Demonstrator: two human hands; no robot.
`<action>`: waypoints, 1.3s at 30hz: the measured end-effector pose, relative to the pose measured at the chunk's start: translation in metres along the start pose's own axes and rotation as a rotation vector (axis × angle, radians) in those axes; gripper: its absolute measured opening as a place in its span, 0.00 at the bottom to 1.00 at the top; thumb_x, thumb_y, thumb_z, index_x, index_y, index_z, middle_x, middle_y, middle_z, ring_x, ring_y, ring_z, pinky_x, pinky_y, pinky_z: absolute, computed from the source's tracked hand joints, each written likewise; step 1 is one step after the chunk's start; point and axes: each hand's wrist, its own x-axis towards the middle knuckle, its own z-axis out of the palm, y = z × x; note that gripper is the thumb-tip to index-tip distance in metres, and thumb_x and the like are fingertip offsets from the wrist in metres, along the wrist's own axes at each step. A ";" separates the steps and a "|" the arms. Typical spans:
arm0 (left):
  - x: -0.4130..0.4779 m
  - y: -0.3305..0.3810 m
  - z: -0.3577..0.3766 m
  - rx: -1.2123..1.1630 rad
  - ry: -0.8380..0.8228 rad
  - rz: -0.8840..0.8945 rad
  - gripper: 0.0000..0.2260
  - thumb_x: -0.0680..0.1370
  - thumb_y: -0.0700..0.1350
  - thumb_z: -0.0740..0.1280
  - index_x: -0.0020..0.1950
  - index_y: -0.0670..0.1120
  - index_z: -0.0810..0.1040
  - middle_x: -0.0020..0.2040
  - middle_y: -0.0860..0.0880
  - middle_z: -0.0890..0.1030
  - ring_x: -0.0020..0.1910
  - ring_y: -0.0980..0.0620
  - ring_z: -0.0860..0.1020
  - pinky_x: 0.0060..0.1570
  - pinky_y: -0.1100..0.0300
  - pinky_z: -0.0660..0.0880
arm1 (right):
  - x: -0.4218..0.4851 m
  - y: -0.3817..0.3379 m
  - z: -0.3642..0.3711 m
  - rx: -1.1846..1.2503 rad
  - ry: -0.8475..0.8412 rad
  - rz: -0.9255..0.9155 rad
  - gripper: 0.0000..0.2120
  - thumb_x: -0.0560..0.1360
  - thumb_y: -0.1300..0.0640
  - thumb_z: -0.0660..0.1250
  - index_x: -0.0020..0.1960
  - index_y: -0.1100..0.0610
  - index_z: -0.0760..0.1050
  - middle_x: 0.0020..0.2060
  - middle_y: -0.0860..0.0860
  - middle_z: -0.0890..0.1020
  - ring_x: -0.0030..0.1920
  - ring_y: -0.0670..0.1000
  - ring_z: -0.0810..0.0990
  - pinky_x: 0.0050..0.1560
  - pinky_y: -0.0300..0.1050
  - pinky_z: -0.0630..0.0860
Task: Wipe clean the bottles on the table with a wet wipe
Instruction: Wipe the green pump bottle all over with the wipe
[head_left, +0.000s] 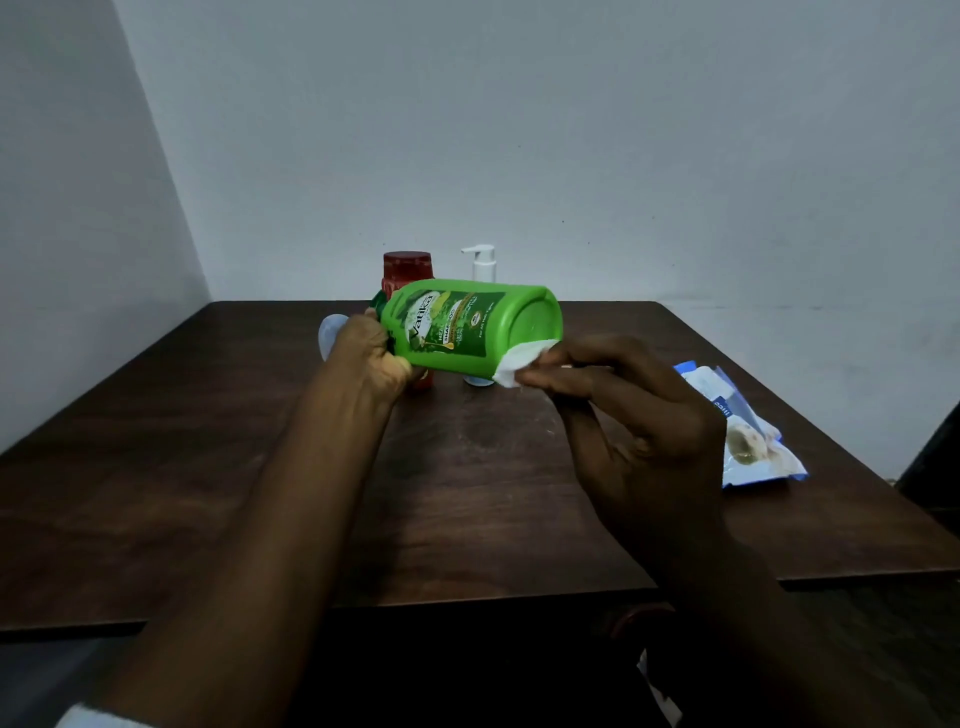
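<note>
Green bottle (467, 327) held sideways, base toward three o'clock; left hand (371, 353) grips its neck end; right hand (613, 410) pinches wet wipe (514, 366) against the base.

Dim, cool, even light leaves the dark table (208, 467) and both forearms murky, with soft focus and wide-angle bending at the edges.
</note>
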 end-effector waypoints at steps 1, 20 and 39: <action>-0.002 -0.001 0.000 0.004 0.000 -0.005 0.17 0.86 0.40 0.51 0.43 0.42 0.75 0.27 0.43 0.80 0.23 0.47 0.81 0.22 0.47 0.79 | 0.000 0.001 -0.001 0.000 0.014 0.017 0.10 0.73 0.73 0.72 0.51 0.62 0.85 0.48 0.56 0.83 0.51 0.50 0.83 0.54 0.42 0.78; -0.018 -0.014 0.007 -0.151 -0.052 -0.036 0.21 0.86 0.46 0.45 0.63 0.35 0.73 0.69 0.35 0.74 0.69 0.36 0.74 0.71 0.36 0.66 | 0.035 -0.019 0.002 -0.030 0.040 0.057 0.09 0.76 0.67 0.72 0.55 0.61 0.84 0.46 0.54 0.82 0.47 0.46 0.81 0.49 0.38 0.77; -0.011 -0.008 0.000 -0.040 -0.059 0.172 0.26 0.80 0.61 0.65 0.59 0.37 0.80 0.55 0.35 0.83 0.49 0.39 0.84 0.46 0.41 0.81 | 0.006 -0.006 -0.014 0.099 0.053 0.363 0.08 0.76 0.62 0.73 0.54 0.53 0.84 0.48 0.51 0.83 0.50 0.48 0.82 0.49 0.37 0.76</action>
